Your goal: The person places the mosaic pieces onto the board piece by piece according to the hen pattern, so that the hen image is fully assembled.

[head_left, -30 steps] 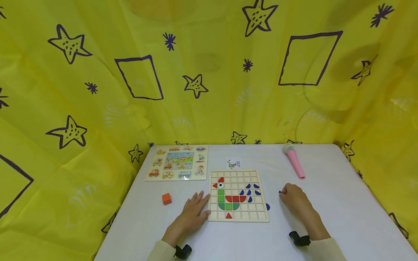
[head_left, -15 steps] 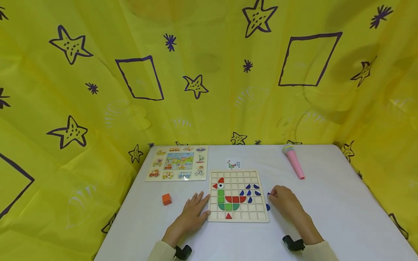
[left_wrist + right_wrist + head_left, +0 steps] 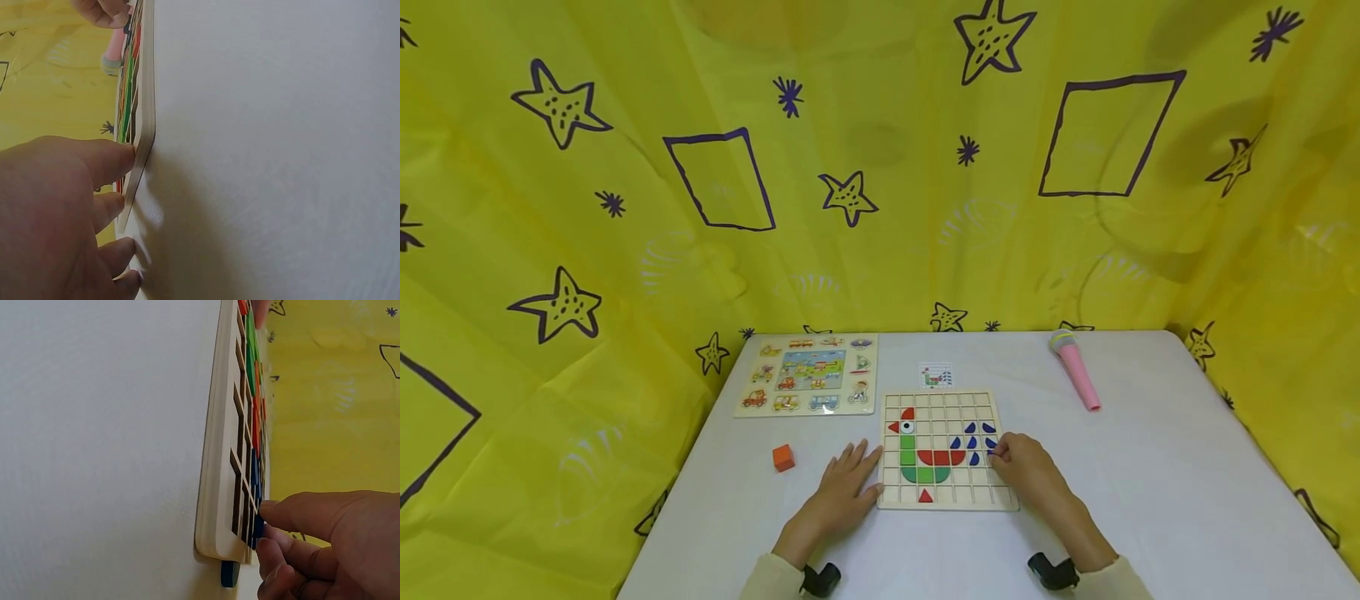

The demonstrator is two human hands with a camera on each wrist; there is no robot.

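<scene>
A wooden grid board (image 3: 955, 496) lies on the white table, with red, green and blue pieces and an eye tile (image 3: 907, 427) forming a bird. My left hand (image 3: 842, 492) rests flat at its left edge, fingers spread; thumb and fingertips touch the side of the board in the left wrist view. Over the right part of the grid, my right hand (image 3: 1033, 475) pinches a small blue half-round piece (image 3: 259, 526) between thumb and finger, just below the other blue pieces (image 3: 972, 442). Another blue piece (image 3: 230, 574) sits beside the board's right edge, hidden from the head view by my hand.
Behind the board lies a small picture card (image 3: 936, 375) of the bird. A vehicle puzzle board (image 3: 851, 375) is at the back left, an orange cube (image 3: 783, 457) in front of it. At the back right lies a pink toy microphone (image 3: 1078, 377). Yellow cloth surrounds the table.
My right hand has moved left from the bare table to the board's right side, carrying the pinched blue piece over the grid. My left hand has stayed in place.
</scene>
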